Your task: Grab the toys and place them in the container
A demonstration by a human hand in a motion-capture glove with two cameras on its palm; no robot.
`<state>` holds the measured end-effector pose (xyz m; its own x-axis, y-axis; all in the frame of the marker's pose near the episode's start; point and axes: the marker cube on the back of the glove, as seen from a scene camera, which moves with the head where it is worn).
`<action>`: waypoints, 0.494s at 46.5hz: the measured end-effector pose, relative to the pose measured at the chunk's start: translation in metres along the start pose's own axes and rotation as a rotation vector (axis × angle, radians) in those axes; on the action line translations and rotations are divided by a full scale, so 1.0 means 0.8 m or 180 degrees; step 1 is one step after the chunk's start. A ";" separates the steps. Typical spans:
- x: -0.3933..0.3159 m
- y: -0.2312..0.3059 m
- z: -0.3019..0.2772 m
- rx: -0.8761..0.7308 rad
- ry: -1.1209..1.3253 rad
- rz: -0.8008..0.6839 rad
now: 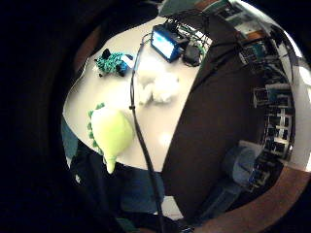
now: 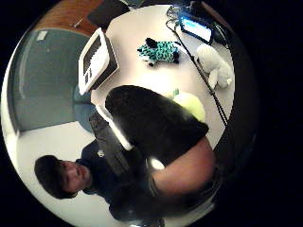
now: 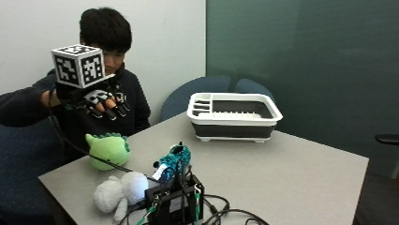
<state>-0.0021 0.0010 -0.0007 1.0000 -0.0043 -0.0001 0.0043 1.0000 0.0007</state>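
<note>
Bench: grey top, carries everything; person seated at the edge furthest from the container.

Container: white-rimmed, dark-walled rack-style tub, sits on the bench at the end away from the person, nothing visible inside. Also seen in the thumb side view, on the bench well apart from the toys.

Toys, all on the bench and all outside the container:
- green dinosaur plush, largest toy, at the bench edge nearest the person, well apart from the container. Little finger side view shows it lying near the bench edge; in the thumb side view it is partly hidden behind the glove.
- white plush, further from the container than the dinosaur, just beside the black device. Also.
- teal-and-black patterned plush, smallest, between the white plush and the container, right next to the device. Also.

Black device with cables, at the bench edge opposite the container; its lit screen shows in the palm views.

Right hand: raised in the air above the dinosaur plush, apart from it, fingers loosely bent downward, grasping nothing, touching no toy.
</note>
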 end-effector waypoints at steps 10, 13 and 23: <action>-0.013 -0.021 -0.011 -0.0052 -0.0058 -0.0082; -0.023 -0.036 -0.013 -0.0113 -0.0047 -0.0110; -0.053 -0.124 0.014 -0.0360 -0.0034 -0.0303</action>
<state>-0.0445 -0.0983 0.0107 0.9950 -0.0985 0.0160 0.0997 0.9887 -0.1116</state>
